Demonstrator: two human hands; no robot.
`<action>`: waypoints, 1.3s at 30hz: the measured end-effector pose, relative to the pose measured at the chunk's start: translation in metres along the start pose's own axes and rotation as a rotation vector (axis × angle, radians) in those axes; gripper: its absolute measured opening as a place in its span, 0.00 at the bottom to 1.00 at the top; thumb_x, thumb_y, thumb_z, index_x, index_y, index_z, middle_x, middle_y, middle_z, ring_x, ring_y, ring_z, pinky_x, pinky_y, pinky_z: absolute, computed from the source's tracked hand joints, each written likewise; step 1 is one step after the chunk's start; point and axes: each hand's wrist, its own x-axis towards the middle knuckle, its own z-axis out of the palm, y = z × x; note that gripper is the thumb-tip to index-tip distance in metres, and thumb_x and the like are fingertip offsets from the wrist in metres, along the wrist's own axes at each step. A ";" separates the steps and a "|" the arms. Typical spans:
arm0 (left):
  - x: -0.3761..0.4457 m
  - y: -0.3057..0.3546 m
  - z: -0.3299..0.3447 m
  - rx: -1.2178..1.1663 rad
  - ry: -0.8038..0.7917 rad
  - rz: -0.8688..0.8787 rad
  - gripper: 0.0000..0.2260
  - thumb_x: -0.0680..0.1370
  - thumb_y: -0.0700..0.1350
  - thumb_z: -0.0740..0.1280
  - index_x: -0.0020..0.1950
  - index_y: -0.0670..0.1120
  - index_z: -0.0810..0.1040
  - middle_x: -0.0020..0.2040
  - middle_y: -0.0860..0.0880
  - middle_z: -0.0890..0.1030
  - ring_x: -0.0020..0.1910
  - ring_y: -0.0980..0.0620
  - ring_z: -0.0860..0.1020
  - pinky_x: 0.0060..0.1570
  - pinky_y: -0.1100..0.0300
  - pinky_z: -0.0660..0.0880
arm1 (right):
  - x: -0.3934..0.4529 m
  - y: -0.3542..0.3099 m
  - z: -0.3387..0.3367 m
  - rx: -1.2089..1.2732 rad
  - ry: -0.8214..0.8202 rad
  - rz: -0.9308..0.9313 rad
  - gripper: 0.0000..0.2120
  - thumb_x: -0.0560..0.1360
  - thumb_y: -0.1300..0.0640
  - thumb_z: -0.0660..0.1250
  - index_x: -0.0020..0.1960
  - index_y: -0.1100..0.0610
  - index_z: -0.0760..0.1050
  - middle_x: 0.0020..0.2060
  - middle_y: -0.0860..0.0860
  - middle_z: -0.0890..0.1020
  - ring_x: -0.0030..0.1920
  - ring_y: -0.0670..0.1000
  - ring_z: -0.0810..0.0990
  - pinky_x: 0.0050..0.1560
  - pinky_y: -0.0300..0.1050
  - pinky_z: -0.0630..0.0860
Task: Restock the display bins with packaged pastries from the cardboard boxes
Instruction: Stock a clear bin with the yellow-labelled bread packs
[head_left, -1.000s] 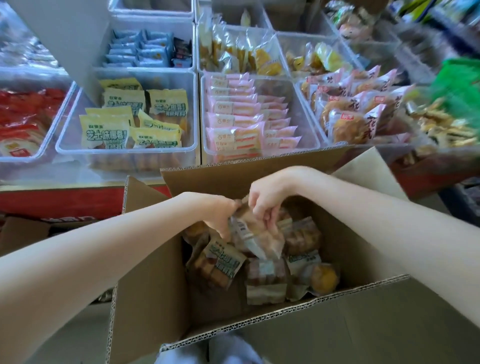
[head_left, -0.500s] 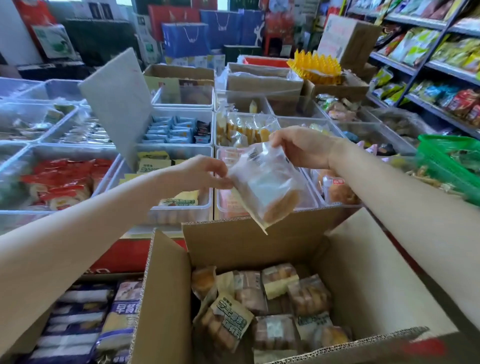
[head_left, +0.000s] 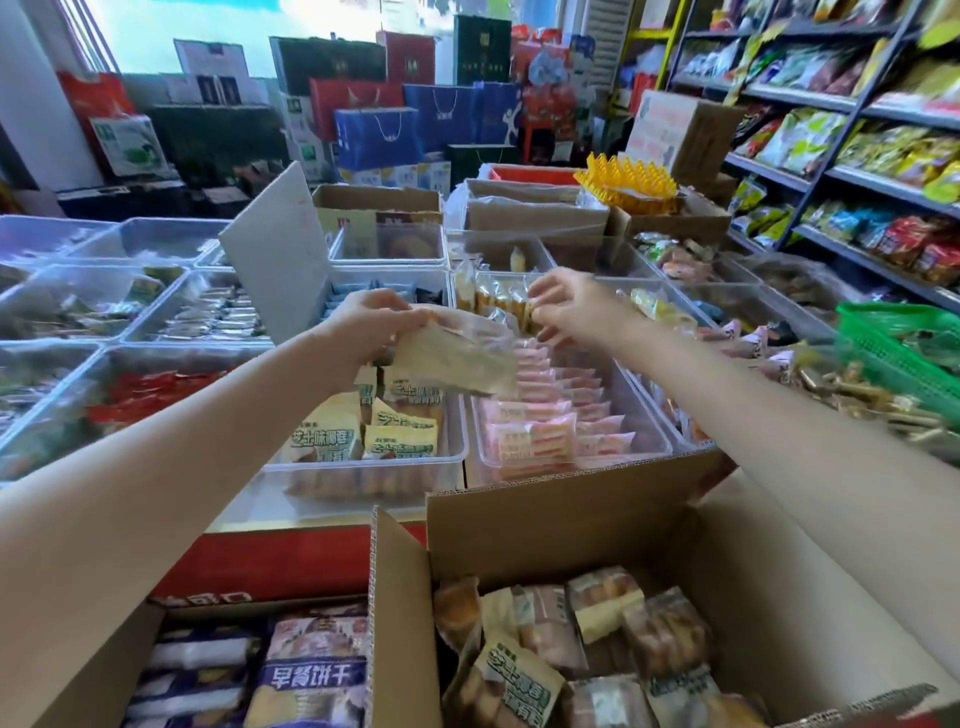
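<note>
Now we are mid-placement: our left hand (head_left: 371, 325) grips a clear packet (head_left: 457, 358) by its upper left corner, fingers curled round the film, and holds it in the air at frame centre, above the seam between the yellow bin (head_left: 363, 457) and the pink bin (head_left: 571, 447). Our right hand (head_left: 563, 306) hangs just right of the packet with fingers loosely curled; it seems to pinch the tip of a small wrapper in the bin behind, but blur leaves that unsure.

We judge the next move to be lowering the packet into a bin. The yellow bin looks the likelier home, since the box (head_left: 779, 597) at lower right holds packs with the same label, though we cannot read the packet's own print.

As for room, the yellow bin has open space at its near end, while the pink bin is packed in tight rows. A grey board (head_left: 275, 254) leans upright at centre left, just beside our left wrist, so the descent wants a straight drop clear of it and of the thin rims.
</note>
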 end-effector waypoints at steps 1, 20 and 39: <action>0.005 0.000 -0.010 -0.061 0.031 -0.035 0.03 0.76 0.43 0.67 0.45 0.44 0.77 0.42 0.45 0.76 0.36 0.52 0.75 0.35 0.63 0.74 | -0.002 -0.008 0.005 -0.125 -0.056 -0.060 0.20 0.76 0.63 0.64 0.67 0.56 0.66 0.63 0.57 0.73 0.49 0.51 0.77 0.43 0.39 0.77; 0.124 -0.098 -0.172 0.058 0.153 -0.084 0.10 0.77 0.33 0.59 0.51 0.38 0.78 0.49 0.44 0.80 0.45 0.50 0.77 0.38 0.65 0.74 | 0.168 -0.031 0.207 0.070 0.131 0.306 0.11 0.79 0.53 0.63 0.50 0.59 0.78 0.33 0.52 0.77 0.44 0.61 0.82 0.52 0.57 0.78; 0.234 -0.223 -0.148 1.379 -0.294 0.082 0.17 0.78 0.39 0.55 0.66 0.49 0.72 0.66 0.47 0.73 0.68 0.45 0.67 0.72 0.43 0.43 | 0.291 0.007 0.249 0.006 -0.115 0.315 0.09 0.79 0.56 0.63 0.54 0.62 0.75 0.57 0.59 0.78 0.50 0.62 0.81 0.45 0.57 0.81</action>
